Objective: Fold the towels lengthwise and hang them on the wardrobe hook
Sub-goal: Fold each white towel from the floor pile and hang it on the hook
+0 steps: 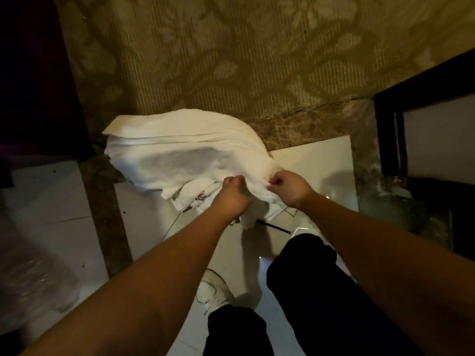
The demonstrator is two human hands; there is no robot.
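A white towel hangs bunched in front of me above the floor, its bulk spreading up and to the left. My left hand grips the towel's near edge with curled fingers. My right hand pinches the same edge a short way to the right. A lower layer of the towel shows a small reddish embroidered mark beneath the left hand. No wardrobe hook is in view.
Glossy white floor tiles lie below, bordered by a brown marble strip and patterned olive carpet beyond. A dark frame with a pale panel stands at the right. My black trousers and a white shoe are underneath.
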